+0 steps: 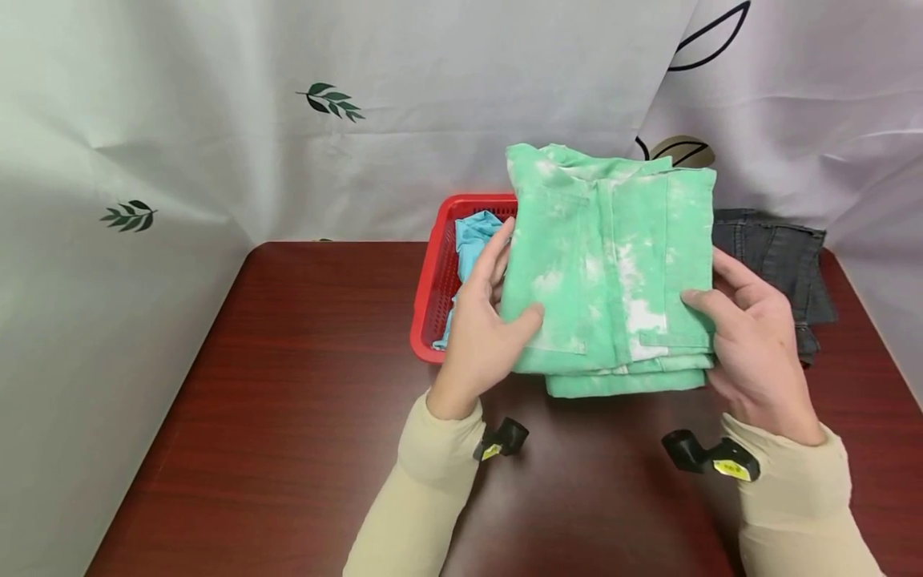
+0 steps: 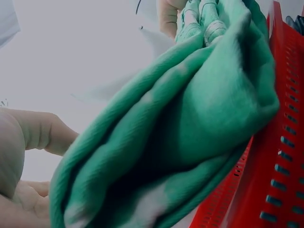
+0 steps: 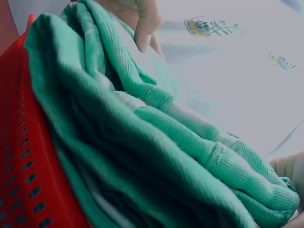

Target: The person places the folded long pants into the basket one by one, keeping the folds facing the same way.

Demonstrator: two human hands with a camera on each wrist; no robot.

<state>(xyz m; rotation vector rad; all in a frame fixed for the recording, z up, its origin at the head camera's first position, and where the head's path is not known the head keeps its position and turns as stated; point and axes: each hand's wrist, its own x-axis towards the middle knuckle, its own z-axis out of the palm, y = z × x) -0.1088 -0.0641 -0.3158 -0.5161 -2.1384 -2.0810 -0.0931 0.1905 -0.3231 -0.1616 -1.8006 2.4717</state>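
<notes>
Between my two hands is a folded green-and-white tie-dye denim garment [image 1: 598, 272], its layers stacked into a rough square. My left hand [image 1: 485, 328] grips its left side, thumb on the upper face and fingers behind. On the opposite side my right hand [image 1: 757, 344] holds the edge the same way. Both wrist views show the thick folded layers of the green garment [image 2: 228, 95] close up. Behind it stands a red perforated basket [image 1: 427, 296], mostly covered by the garment. Light blue cloth [image 1: 472, 240] lies inside the basket.
Folded dark grey jeans [image 1: 771, 256] lie at the right rear of the reddish-brown table [image 1: 288, 385], partly behind my right hand. A white curtain [image 1: 433, 96] with leaf prints hangs along the table's back and sides.
</notes>
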